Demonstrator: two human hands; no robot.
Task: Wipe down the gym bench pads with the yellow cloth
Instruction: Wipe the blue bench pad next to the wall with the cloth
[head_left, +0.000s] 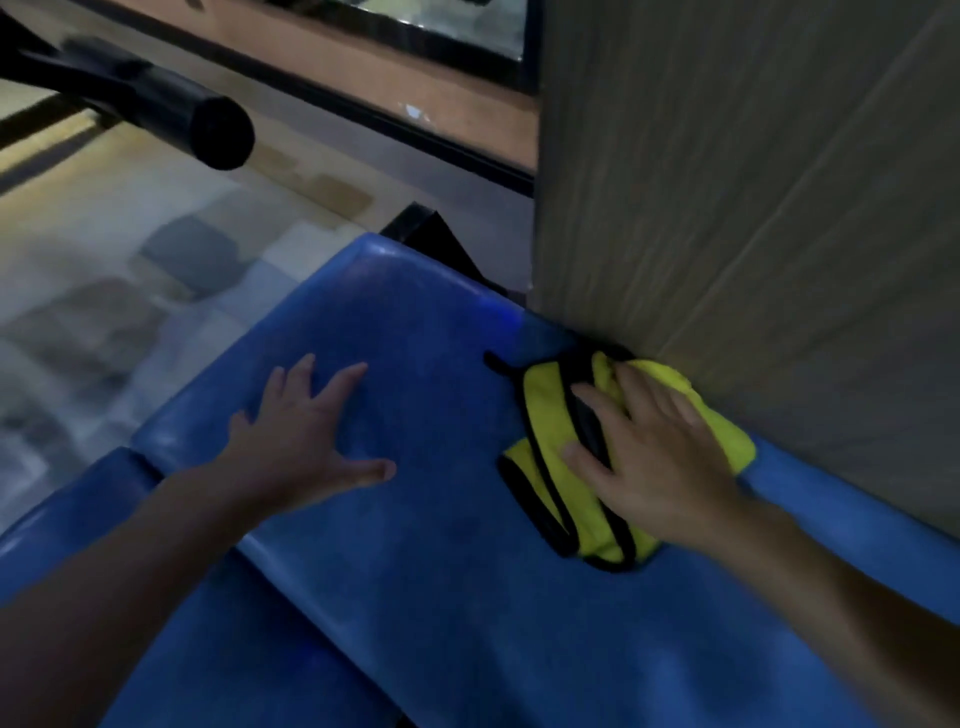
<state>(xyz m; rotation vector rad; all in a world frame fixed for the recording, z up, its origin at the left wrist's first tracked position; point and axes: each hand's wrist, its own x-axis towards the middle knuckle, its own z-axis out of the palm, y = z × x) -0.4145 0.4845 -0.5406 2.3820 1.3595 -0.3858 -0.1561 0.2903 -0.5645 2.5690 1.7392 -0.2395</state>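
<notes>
Single head cam, wide-angle, tilted fwd & down.
Sits near, right above the pad (426, 332), which fills the lower centre of frame; wall (753, 208) close at upper right, floor (104, 312) further off, upper left.

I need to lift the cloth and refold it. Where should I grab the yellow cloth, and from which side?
Pinch the bunched, black-edged folds on the left side of the yellow cloth, coming in from the open blue pad. The panelled wall crowds its right edge, and the right hand lies flat over its middle, so the raised left folds likely offer the easiest hold.
</notes>
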